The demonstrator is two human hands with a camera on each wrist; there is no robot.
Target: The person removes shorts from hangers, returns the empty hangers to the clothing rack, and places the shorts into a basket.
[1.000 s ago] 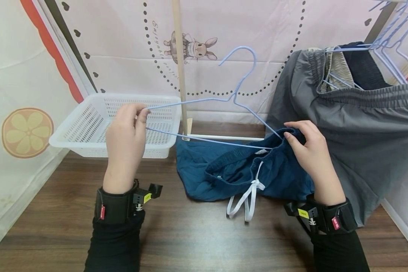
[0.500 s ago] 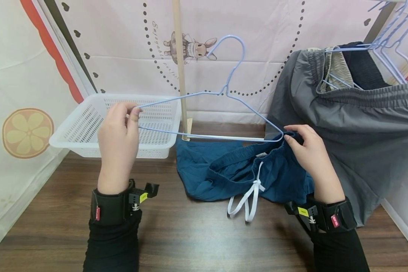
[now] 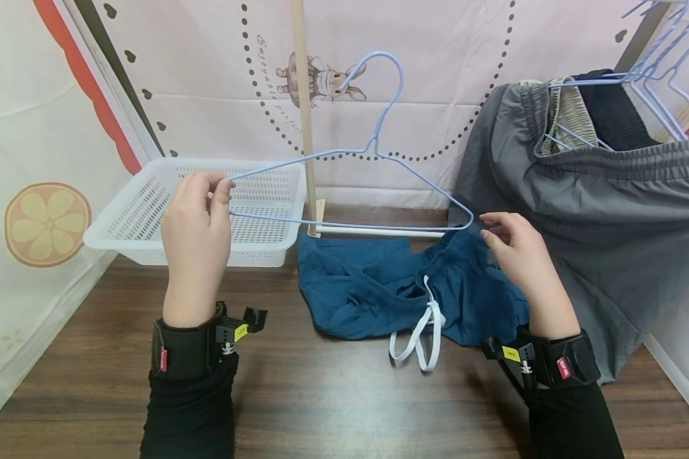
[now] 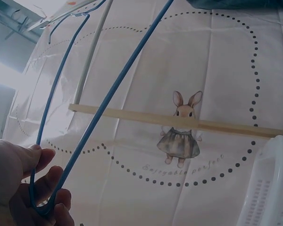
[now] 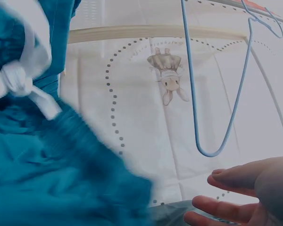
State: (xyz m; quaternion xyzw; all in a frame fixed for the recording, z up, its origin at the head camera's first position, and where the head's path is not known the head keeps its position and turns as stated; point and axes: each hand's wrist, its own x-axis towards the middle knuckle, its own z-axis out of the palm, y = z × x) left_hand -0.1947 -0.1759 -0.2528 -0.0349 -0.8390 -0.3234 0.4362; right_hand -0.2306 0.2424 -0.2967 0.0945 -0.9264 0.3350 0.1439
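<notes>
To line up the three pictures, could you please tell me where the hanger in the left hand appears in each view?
Head: the hanger spans the upper middle, between left hand and right hand.
Left wrist: the hanger runs from lower left up to the top edge.
Right wrist: the hanger dips from the top edge, right of centre.
Shared landmark: the printed rabbit.

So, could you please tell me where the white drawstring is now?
In the head view, the white drawstring is just right of centre, tied on the blue pants, below and left of the right hand.
</notes>
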